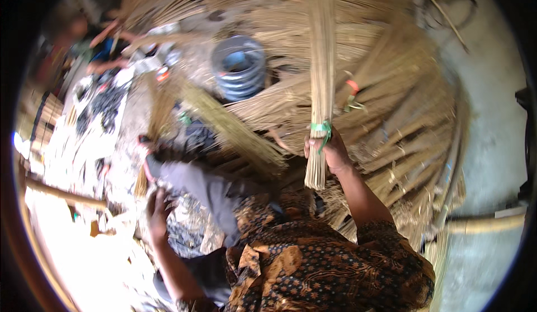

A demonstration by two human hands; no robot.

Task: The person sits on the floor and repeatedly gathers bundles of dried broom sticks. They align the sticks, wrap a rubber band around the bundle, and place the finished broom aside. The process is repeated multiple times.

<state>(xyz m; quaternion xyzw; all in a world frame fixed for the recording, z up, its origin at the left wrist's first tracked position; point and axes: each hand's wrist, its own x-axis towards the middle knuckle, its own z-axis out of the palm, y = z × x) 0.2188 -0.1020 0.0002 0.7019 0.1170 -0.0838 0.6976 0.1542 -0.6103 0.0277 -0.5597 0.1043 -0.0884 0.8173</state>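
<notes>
My right hand (337, 152) is closed round the lower end of a long bundle of thin dry sticks (322, 60), like a stick broom. The bundle stands nearly upright in view, its cut ends below my grip. A green tie (320, 127) wraps it just at my fingers, with a loose tail hanging. Off to the left, my left hand (159, 214) is raised, slightly blurred, with fingers apart and nothing in them. Close by it lies the lower end of another stick bundle (140, 180), beside my outstretched leg (196, 186).
Heaps of loose sticks (403, 127) cover the floor ahead and right. A ribbed grey-blue cylinder (239, 71) stands in the middle. A greenish stick bundle (235, 122) lies slanted near my leg. Another person (100, 46) sits at far left. A wall (492, 116) rises right.
</notes>
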